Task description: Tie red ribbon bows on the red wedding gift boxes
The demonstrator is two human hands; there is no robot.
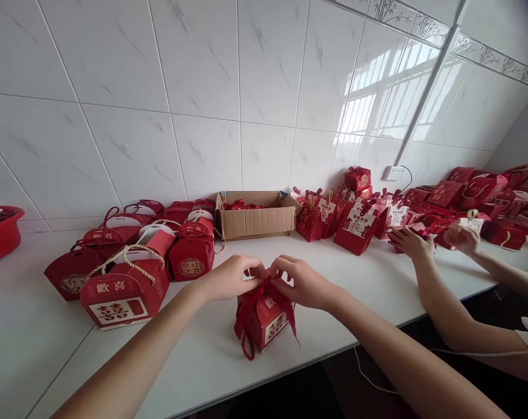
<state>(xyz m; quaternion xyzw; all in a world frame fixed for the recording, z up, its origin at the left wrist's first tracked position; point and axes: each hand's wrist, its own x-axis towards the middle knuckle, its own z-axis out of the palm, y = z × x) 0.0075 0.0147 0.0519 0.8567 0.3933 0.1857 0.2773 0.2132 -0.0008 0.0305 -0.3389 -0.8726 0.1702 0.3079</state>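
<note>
While fingers (255, 271) seemingly pinch its ribbon (248, 311), the box (272, 329) sits beneath.

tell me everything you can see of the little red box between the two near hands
The small red box looks like printed cardboard, with a pale label bearing red characters on one face. It stands upright, corner toward the camera, on the white table near its front edge. A red ribbon is gathered at its top, tails hanging down both sides; a red cord loop dangles low on the left. The left hand and right hand pinch the ribbon there.
</note>
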